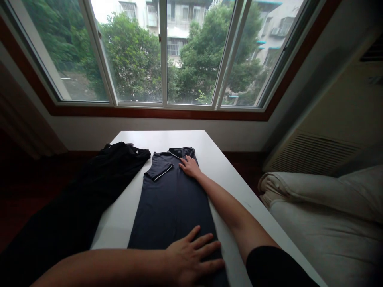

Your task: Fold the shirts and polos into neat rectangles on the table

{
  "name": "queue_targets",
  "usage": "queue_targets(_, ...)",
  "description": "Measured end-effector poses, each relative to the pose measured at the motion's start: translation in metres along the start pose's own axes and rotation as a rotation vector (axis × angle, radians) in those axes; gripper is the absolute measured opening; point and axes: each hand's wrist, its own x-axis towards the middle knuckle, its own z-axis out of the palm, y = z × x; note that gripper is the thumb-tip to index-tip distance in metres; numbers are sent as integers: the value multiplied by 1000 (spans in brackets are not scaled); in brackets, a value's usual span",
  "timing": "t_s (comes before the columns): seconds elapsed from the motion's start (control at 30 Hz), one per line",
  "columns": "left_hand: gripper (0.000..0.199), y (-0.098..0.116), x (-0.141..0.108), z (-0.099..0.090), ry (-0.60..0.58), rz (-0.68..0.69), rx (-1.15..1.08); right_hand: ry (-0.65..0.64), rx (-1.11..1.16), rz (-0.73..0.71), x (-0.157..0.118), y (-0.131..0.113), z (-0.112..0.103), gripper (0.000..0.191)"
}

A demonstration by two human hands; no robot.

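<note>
Fingers spread wide, the left hand [196, 256] lies palm down across the lower part of a dark polo shirt [172, 199], its fingers pointing to the right edge of the cloth. From where I stand, the shirt is laid out lengthwise on a white table [116, 229], its collar [176, 152] toward the window. Over on the right, a pale, cushioned piece of furniture [326, 215] sits beside the table. A pile of black clothes [98, 175] covers the table's left side and spills past its edge. Farther up, the right hand [190, 166] rests on the shirt just below the collar, palm down with its fingers slightly apart. Across from it, a short sleeve [160, 167] with a thin white stripe lies folded inward over the shirt. Beyond the table's far end, a wood-framed window [158, 113] looks out on green trees [130, 56] and pale buildings [176, 24].
</note>
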Motion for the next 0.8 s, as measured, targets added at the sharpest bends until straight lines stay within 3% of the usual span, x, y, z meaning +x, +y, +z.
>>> queue_targets(0.1,68,0,20,-4,72,-23,-105,20,18,-59,0,0,-17,59)
queue_targets(0.23,37,-26,18,-22,334,-140,-190,160,54,-149,-19,-15,-32,42)
queue_targets(0.33,22,-85,-9,-51,634,-424,-151,167,77,-257,-49,-44,-32,26)
queue_targets(0.43,25,-170,-42,-81,832,-792,-62,41,92,-502,-96,-88,-27,21)
queue_targets(0.5,27,-225,-60,-95,803,-1027,32,-37,99,-699,-132,-123,-23,20)
queue_targets(0.6,37,-281,-74,-104,605,-1303,94,-152,139,-961,-181,-173,-19,30)
queue_targets(0.7,49,-308,-72,-103,516,-1386,91,-267,112,-981,-212,-209,-16,49)
queue_targets(0.8,58,-322,-62,-102,496,-1413,90,-416,40,-919,-223,-229,-11,54)
